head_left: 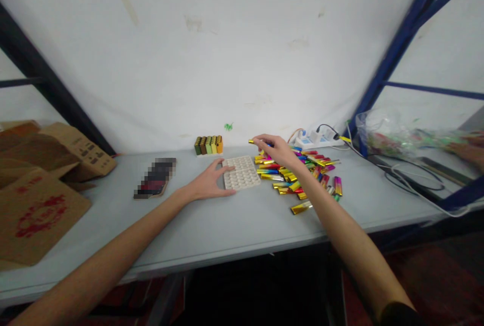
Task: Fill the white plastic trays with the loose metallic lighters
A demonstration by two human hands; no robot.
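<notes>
A white tray with rows of small slots lies flat on the table. My left hand curves around its left side, fingers at the far corner and over the top, thumb along the near edge. Above the tray's far right corner, my right hand pinches a small shiny gold piece that looks like a lighter; most of it is hidden by the fingers. Beneath and right of that hand spreads a loose pile of shiny, many-coloured lighters. Against the wall stands an upright block of green, brown, yellow and orange lighters.
Cardboard boxes crowd the left end. A phone-like dark object, partly pixelated, lies left of my left hand. A white power strip with cables sits behind the pile. Blue shelf posts and another person's hand are at right.
</notes>
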